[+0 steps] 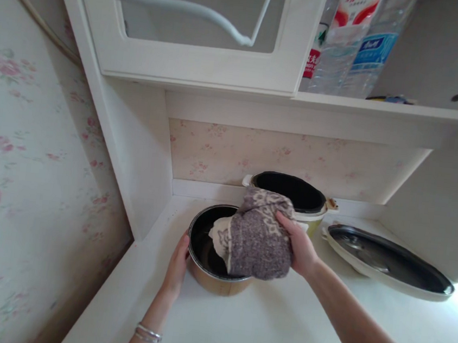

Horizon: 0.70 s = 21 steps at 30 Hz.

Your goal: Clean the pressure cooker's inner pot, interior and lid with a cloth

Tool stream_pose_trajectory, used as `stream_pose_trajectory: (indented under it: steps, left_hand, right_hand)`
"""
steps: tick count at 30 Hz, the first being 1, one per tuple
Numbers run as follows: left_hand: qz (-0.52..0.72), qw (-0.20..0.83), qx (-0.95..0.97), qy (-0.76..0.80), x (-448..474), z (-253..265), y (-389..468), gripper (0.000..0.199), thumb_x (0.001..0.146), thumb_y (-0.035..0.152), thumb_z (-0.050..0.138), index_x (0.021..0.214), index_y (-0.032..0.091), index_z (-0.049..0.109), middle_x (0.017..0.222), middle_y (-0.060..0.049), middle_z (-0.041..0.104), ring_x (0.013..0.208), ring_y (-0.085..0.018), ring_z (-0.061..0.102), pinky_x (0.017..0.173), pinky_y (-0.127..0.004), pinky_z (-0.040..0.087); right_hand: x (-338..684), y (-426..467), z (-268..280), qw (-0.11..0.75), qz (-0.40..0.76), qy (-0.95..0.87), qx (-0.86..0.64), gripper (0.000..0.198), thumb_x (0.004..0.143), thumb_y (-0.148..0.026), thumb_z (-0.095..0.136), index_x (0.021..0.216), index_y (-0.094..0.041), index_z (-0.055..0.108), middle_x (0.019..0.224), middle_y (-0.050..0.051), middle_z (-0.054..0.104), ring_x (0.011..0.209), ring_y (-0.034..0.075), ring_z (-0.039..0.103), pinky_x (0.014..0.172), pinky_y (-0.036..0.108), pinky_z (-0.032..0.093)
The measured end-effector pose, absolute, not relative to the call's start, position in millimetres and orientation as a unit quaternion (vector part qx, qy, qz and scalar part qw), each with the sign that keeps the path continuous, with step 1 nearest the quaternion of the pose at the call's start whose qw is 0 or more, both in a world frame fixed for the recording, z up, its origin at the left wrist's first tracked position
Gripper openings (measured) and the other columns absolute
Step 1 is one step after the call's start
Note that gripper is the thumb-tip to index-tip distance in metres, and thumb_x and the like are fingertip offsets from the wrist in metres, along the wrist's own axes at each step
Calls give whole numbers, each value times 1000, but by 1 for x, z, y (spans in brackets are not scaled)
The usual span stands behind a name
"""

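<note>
The left hand (177,267) contacts the left side of the pot (219,285) on the counter (204,332); finger spread cannot be determined. The right hand (302,247), forearm (351,310) slanting inward, pinches the cloth (261,243) over the pot's right side, thumb uppermost.

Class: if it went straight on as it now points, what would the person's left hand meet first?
The left hand would most likely meet the round, black-lined, tan pot, whose left side it seems to touch; exact depth is unclear.
</note>
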<state>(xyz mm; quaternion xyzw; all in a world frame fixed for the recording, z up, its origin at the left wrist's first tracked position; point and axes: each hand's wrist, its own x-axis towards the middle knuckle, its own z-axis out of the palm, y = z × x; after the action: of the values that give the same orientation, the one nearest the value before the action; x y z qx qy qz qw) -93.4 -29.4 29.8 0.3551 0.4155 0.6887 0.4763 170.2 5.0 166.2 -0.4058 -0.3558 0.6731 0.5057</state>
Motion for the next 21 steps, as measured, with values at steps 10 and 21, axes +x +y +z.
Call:
stream_pose_trajectory:
  steps: [10, 21]
  left_hand:
    - [694, 475, 323, 433, -93, 22, -26, 43, 90, 49, 49, 120, 23, 63, 136, -3, 56, 132, -21, 44, 112, -40, 29]
    - [688, 389, 353, 501, -93, 26, -31, 58, 90, 50, 48, 145, 36, 33, 154, 2, 29, 140, -21, 29, 115, -43, 26]
  right_hand:
    - [252, -58, 147, 725, 507, -228, -406, 51, 74, -39, 69, 121, -17, 63, 97, 7, 73, 94, 28, 68, 90, 43, 52]
    - [200, -103, 38, 705, 524, -187, -439, 71, 73, -48, 72, 136, -24, 49, 122, 4, 65, 117, 26, 57, 101, 39, 45]
